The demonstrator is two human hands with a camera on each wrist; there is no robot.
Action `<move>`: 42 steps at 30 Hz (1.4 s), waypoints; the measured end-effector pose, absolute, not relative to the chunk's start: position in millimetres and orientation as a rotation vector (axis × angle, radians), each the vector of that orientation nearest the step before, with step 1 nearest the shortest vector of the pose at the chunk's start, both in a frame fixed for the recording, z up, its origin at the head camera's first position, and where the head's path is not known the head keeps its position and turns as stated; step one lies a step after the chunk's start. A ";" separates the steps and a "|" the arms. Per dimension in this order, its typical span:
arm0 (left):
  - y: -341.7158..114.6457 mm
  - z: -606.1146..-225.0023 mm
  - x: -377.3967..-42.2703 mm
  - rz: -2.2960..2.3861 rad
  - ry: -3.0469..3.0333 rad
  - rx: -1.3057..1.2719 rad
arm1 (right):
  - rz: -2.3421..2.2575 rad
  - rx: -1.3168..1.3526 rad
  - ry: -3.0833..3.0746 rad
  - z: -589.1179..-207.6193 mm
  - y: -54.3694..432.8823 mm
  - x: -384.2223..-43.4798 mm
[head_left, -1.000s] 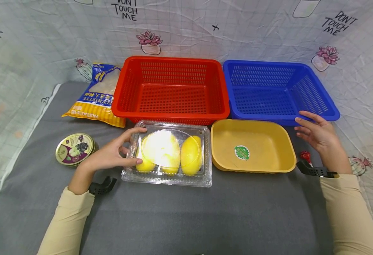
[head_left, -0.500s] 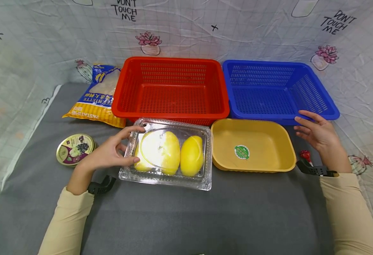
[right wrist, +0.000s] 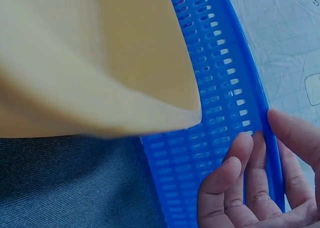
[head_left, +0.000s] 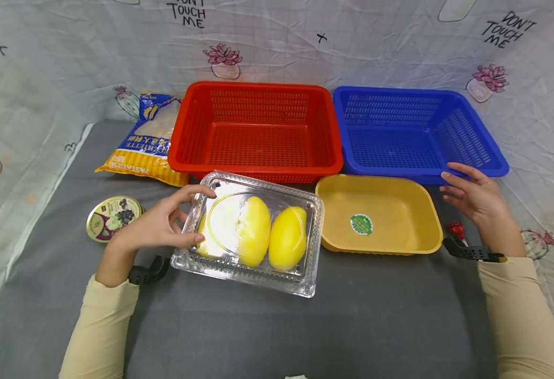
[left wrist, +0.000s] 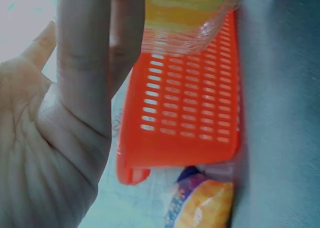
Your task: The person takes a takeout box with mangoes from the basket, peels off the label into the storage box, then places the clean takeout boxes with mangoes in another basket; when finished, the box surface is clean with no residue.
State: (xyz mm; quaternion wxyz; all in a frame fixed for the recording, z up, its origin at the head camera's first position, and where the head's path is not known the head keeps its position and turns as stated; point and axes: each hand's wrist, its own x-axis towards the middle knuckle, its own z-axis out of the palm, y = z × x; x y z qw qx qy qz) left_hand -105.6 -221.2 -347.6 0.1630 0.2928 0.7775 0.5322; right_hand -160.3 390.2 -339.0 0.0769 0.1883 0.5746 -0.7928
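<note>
My left hand (head_left: 160,221) grips the left side of a clear plastic clamshell box (head_left: 243,281), thumb at the front and a finger on the lid. Inside lie yellow mango-like fruits (head_left: 288,239); glare hides part of them. The box is raised off the table, its right end swung toward me, in front of the red basket (head_left: 258,175). My right hand (head_left: 482,202) holds the front rim of the blue basket (head_left: 400,172) near its right corner. In the right wrist view the thumb lies across that basket's rim (right wrist: 257,82), with the other fingers curled along the wall.
A yellow tub (head_left: 400,231) with a green sticker stands before the blue basket. At the left are a bag of pasta (head_left: 139,147) and a round tin (head_left: 114,218). A small red-wrapped lollipop (head_left: 456,229) lies beside my right wrist. A patterned cloth hangs behind.
My left hand has lifted the clamshell box, which looks larger and has turned, its right end coming nearer to me. The right hand stays at the blue basket.
</note>
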 end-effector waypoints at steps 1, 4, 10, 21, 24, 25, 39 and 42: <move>-220.2 -345.9 -106.9 1.524 2.221 0.857 | -2.378 0.562 1.722 -338.6 390.7 -159.4; -215.7 -340.0 -110.1 1.525 2.270 0.926 | -2.381 0.568 1.718 -338.1 391.1 -158.4; -206.6 -330.4 -115.2 1.498 2.333 0.966 | -2.356 0.579 1.751 -337.4 390.2 -157.6; -185.0 -308.7 -132.3 1.417 2.347 1.003 | -2.350 0.583 1.749 -336.6 388.2 -158.5; -178.2 -304.5 -136.3 1.423 2.330 1.016 | -2.354 0.588 1.751 -337.2 388.4 -159.0; -176.1 -303.2 -137.2 1.433 2.324 1.021 | -2.356 0.592 1.749 -337.5 388.4 -159.2; -142.1 -300.3 -163.9 1.605 2.220 1.087 | -2.393 0.587 1.751 -341.0 388.7 -160.0; -134.1 -302.1 -168.3 1.656 2.221 1.075 | -2.380 0.596 1.773 -339.9 388.5 -160.9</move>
